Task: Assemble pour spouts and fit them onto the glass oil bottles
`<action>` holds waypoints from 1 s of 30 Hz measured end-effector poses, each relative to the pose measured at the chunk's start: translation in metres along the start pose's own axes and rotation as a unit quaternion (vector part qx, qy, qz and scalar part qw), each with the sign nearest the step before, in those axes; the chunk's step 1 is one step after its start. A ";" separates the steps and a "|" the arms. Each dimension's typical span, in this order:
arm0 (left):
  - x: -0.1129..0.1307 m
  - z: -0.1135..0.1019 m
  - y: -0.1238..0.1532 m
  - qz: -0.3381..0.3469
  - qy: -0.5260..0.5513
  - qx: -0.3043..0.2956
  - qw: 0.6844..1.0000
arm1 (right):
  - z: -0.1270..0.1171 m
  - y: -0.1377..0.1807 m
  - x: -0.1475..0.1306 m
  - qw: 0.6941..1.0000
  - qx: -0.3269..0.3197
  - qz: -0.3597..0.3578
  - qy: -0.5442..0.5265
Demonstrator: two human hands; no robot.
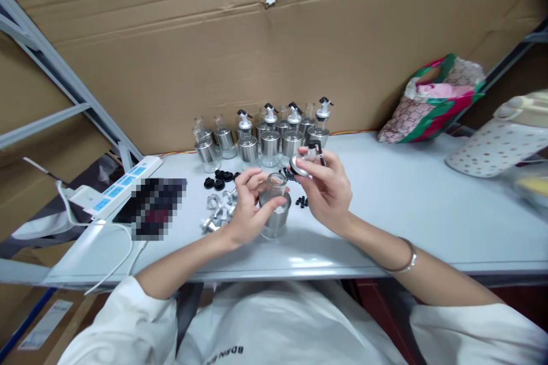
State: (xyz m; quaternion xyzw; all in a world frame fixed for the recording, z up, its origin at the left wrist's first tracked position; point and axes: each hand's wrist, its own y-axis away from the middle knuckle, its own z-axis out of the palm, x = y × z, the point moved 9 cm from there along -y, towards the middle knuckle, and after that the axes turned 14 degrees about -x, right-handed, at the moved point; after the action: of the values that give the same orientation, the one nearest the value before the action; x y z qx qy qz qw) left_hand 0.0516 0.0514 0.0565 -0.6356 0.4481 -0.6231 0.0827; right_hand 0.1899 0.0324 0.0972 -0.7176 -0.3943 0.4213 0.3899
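A glass bottle (pixel 275 220) stands roughly upright near the front edge of a pale table (pixel 406 217), its open neck facing up; whether its base rests on the tabletop is hard to tell. The left hand (pixel 250 208) is half curled about it, thumb across the near side of the neck and fingers on the far left side, partly hidden. Just above and to the right, the right hand (pixel 331 191) pinches a spout (pixel 300 166) between thumb and fingers, apart from the bottle's mouth.

The bottle is likely rigid, of modest weight, smooth enough to slip and easily chipped at the lip; the metal jacket around its body looks the surest hold (the bare glass above offers less to grip). The spout is probably light and stiff, best held by its round metal collar, sparing the slim black nozzle.

Beyond the hands lie black stoppers (pixel 219 185), silvery fittings (pixel 220 210) and tiny black caps (pixel 302 202). Farther back, a row of bottles (pixel 270 145), four topped with spouts, lines up before a cardboard wall (pixel 205 51). A power strip (pixel 128 185) sits at left; a bag (pixel 428 114) and spotted jug (pixel 492 145) at right.
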 end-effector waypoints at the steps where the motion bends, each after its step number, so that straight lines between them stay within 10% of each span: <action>1: -0.001 0.002 0.000 -0.003 0.007 -0.008 1.000 | 0.001 -0.001 -0.004 1.000 -0.012 -0.009 0.002; 30: 0.000 0.002 -0.003 0.046 0.020 -0.064 0.997 | 0.022 -0.005 -0.031 0.986 -0.134 -0.101 0.000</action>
State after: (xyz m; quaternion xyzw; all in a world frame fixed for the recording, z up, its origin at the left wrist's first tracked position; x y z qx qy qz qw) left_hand 0.0544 0.0523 0.0576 -0.6056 0.5176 -0.6012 0.0618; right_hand 0.1580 0.0114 0.1030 -0.7197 -0.5179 0.3231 0.3308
